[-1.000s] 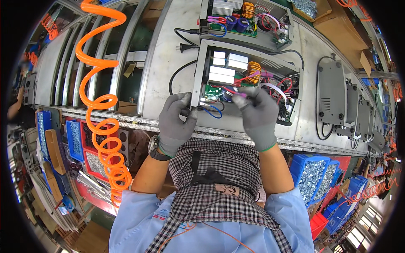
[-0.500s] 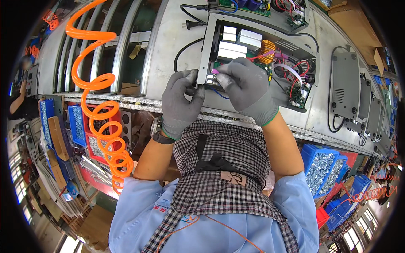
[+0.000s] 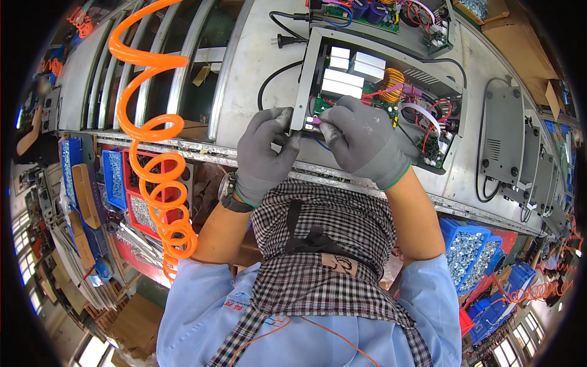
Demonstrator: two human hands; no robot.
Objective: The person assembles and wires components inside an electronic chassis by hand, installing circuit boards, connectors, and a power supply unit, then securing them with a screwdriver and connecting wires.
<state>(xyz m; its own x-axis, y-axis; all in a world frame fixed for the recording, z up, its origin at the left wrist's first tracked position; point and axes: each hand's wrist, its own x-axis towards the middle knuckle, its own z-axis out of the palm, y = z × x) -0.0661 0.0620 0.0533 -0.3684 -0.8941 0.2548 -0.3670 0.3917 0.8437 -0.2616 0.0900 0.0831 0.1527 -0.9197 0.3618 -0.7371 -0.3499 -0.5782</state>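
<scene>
An uncovered grey metal case lies on the bench in front of me. Inside are pale heat-sink blocks, a copper-wound coil and bundled wires. My left hand grips the near left corner of the case's end panel between thumb and fingers. Just inside that corner, my right hand pinches a wire with a purple-sleeved connector, beside small white terminals. The fingers partly cover the connector. Both hands wear grey gloves.
Another uncovered case sits behind, with a black plug beside it. Closed grey cases line the right. An orange coiled hose hangs at left. Blue bins of metal fasteners stand below the bench edge.
The view has shifted slightly, placing the case a little lower and to the right. My right fingers have curled in more by the purple connector. My left hand keeps its hold on the corner.
</scene>
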